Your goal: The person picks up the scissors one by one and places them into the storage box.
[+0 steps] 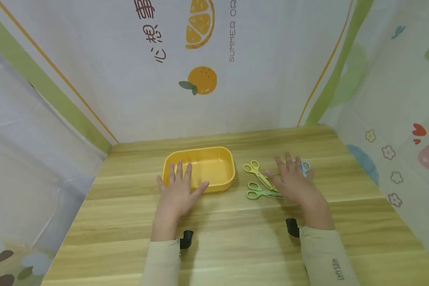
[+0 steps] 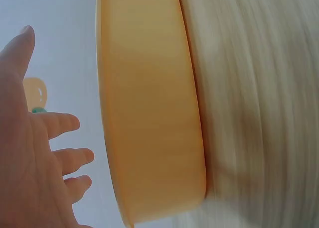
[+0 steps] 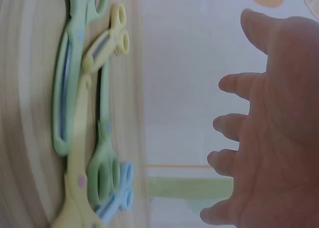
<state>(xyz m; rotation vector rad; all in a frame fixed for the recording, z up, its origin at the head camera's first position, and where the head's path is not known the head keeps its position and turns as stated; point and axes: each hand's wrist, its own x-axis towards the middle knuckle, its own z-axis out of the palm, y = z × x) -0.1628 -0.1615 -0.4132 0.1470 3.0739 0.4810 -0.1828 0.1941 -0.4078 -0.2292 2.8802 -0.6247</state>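
Observation:
A yellow plastic box (image 1: 218, 186) stands on the table, left of several children's scissors. My left hand (image 1: 178, 194) hovers over the box's near side, fingers spread and holding nothing. From the left wrist view, that hand is apart from the box's outer wall (image 2: 149, 108). Above the scissors my right hand (image 1: 294, 184) is stretched out, palm down, also holding nothing. Yellow scissors (image 1: 259, 174), green scissors (image 1: 259, 192) and blue scissors (image 1: 305, 167) show around it. Partly hidden under the hand in the head view, further yellow scissors (image 3: 77, 188) and green scissors (image 3: 104, 163) appear in the right wrist view.
The wood-grain table (image 1: 228, 242) meets a white curtain (image 1: 257, 91) printed with oranges at its back edge. More printed cloth hangs at the left and right sides. Black wrist mounts (image 1: 187, 239) stick out inward from both sleeves.

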